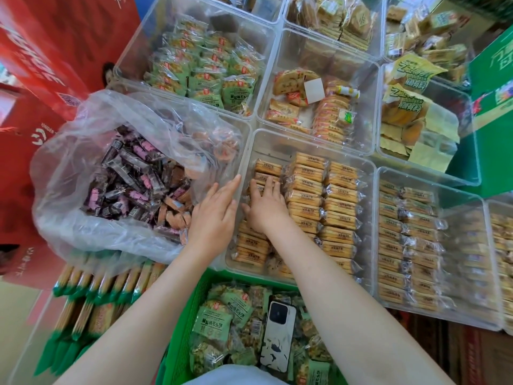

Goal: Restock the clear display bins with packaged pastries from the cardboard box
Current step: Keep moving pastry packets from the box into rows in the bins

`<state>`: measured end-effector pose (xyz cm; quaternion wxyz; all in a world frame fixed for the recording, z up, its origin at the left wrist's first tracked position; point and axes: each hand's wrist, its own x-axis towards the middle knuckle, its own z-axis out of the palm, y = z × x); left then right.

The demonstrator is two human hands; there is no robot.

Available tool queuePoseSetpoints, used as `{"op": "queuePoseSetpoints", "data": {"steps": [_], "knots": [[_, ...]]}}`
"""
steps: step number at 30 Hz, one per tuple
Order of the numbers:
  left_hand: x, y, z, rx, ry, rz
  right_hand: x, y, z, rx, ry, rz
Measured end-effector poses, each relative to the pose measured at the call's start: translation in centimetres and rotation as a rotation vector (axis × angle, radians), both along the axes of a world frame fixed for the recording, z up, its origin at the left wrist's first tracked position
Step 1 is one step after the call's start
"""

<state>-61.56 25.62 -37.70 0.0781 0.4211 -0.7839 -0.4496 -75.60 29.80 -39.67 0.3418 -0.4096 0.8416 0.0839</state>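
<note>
The right hand (265,207) reaches down into the clear bin (369,173) in the middle, its fingers curled over the orange-wrapped pastries (305,187) at the far end of the left row, pressing on the top packs; whether it actually grips one I cannot tell. The left hand (215,215) lies flat with straight fingers just beside it, resting against the bin's left wall and the edge of the big clear plastic bag (83,140), which is full of dark and pink wrapped snacks (133,179). Further clear bins surround the middle one, holding green packets (205,79) at the back and more orange packs (405,245) on the right. Nearest the person sits a green basket (191,301) of green-labelled pastries (216,320) with a white phone (277,337) lying on top
</note>
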Motion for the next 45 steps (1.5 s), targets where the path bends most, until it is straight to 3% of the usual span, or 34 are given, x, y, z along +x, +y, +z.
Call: {"op": "queuePoseSetpoints", "data": {"steps": [6, 14, 24, 32, 36, 40, 45], "knots": [[0.0, 0.0, 0.4, 0.007, 0.003, 0.014, -0.8, -0.7, 2.4, 0.188, -0.016, 0.221], [0.1, -0.2, 0.0, 0.047, 0.018, 0.014, -0.3, 1.3, 0.0, 0.027, 0.092, 0.254], [0.1, -0.2, 0.0, 0.024, 0.004, 0.006, 0.8, 1.9, -0.1, 0.102, 0.207, 0.352], [0.0, -0.1, 0.2, 0.023, 0.010, 0.013, 2.2, 4.2, 2.7, -0.007, 0.185, 0.312], [0.0, -0.1, 0.3, 0.030, 0.015, 0.018, 3.9, 7.4, 3.7, -0.007, 0.155, 0.508], [0.1, 0.1, 0.6, 0.033, 0.015, 0.016, 2.4, 7.0, 4.0, 0.079, 0.081, 0.551], [0.1, 0.1, 0.9, 0.018, -0.003, 0.007, 1.1, 7.2, 6.2, -0.183, 0.081, 0.548]]}}
